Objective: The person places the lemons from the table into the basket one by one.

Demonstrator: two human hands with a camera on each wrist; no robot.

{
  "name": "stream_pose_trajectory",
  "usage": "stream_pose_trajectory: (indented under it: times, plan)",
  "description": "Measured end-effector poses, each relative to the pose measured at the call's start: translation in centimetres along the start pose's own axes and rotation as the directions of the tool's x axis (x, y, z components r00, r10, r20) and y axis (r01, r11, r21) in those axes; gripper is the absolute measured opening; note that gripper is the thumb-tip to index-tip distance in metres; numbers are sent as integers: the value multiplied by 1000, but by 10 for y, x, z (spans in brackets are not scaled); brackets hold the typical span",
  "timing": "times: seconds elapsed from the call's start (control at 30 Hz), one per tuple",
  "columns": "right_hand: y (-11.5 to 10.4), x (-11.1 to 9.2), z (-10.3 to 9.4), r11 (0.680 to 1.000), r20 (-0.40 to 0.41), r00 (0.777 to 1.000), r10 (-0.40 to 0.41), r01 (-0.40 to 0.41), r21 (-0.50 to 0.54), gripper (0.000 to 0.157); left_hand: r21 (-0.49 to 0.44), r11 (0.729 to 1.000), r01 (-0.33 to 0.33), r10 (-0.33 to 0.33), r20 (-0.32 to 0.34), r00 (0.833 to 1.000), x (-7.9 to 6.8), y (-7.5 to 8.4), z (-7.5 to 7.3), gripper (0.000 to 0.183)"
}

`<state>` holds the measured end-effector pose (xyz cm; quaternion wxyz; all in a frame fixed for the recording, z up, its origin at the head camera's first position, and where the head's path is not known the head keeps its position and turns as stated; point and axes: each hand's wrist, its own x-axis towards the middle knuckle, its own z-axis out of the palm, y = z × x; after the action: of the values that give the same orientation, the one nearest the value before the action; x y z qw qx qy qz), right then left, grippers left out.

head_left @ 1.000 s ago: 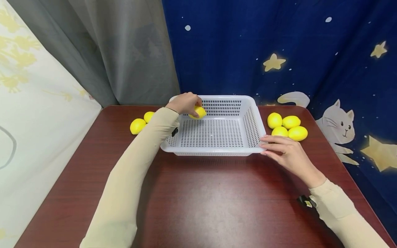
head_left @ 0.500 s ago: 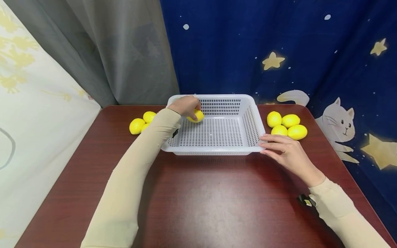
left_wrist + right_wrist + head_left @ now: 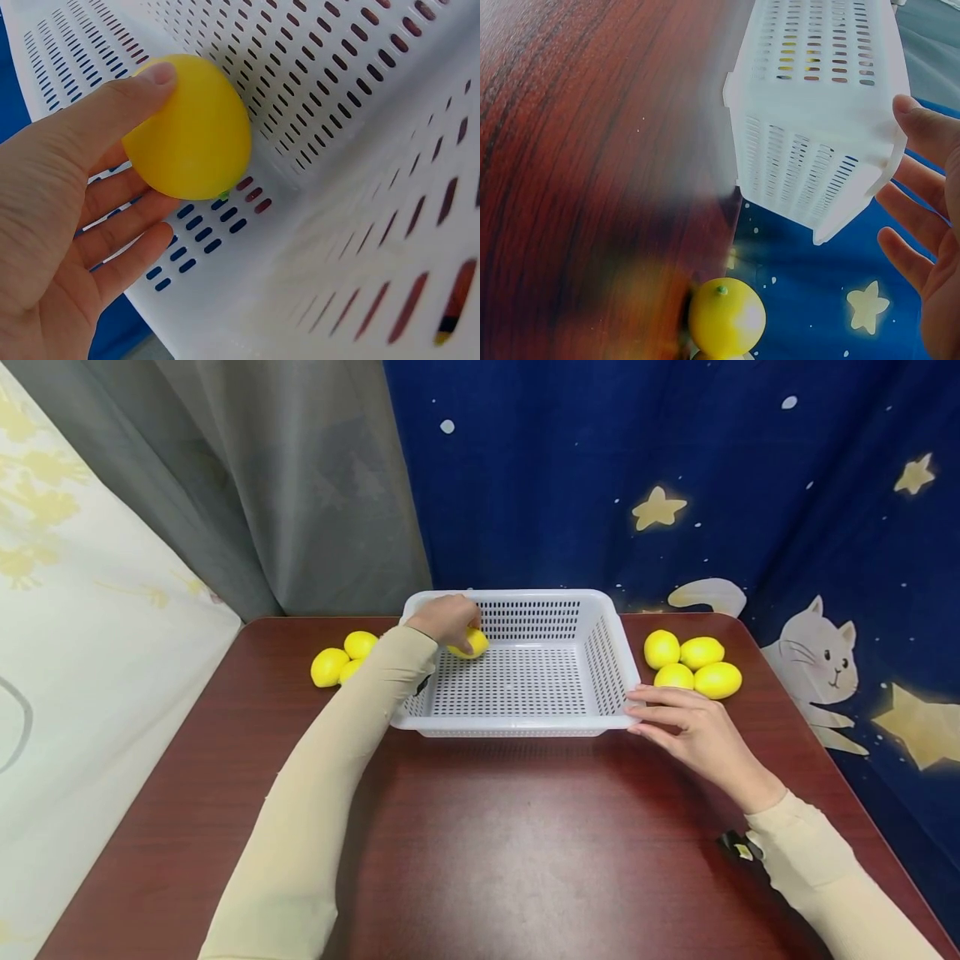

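Note:
A white slotted plastic basket [image 3: 517, 723] stands toward the back of the table. Inside its left part, my left hand [image 3: 447, 617] holds a lemon [image 3: 472, 644]. The left wrist view shows this lemon [image 3: 196, 131] between the thumb and the fingers, close to the basket's far left corner. My right hand [image 3: 697, 727] rests on the basket's near right corner, fingertips at the rim. In the right wrist view, the thumb and fingers of the right hand [image 3: 934, 202] lie about the rim of the basket [image 3: 810, 112].
Several lemons [image 3: 717, 680] lie grouped on the table [image 3: 517, 852] right of the basket. More lemons [image 3: 329, 667] lie left of it, partly hidden by the left sleeve. A blue curtain [image 3: 525, 468] and a grey curtain [image 3: 337, 485] hang behind the table.
My left hand has lowered the lemon and brought it slightly to the left inside the basket. The right hand has stayed at the basket's corner.

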<state>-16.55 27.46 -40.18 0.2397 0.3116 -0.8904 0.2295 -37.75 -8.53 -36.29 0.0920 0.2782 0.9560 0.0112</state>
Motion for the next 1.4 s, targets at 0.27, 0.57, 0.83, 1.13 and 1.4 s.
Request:
stream_pose_trajectory:
  times: [0.27,0.57,0.83,1.13,1.4]
  plan:
    - [-1,0,1,1000,-13,1000,-12,12,2,47,30,999,-10,10,-15,1000,1,-1,6,37]
    - [-1,0,1,1000,-9,1000,0,0,-6,49,25,1000,3,-2,-26,1000,-1,-1,6,32]
    - [-1,0,1,1000,-13,1000,-2,2,-4,49,19,1000,1,0,-35,999,-4,-2,6,37]
    - [-3,1,0,1000,-13,1000,0,0,-1,51,12,1000,7,-6,-31,999,-6,-4,4,42]
    - [-1,0,0,1000,-21,1000,-13,13,6,47,-57,998,-6,4,-44,999,-11,-3,-7,47]
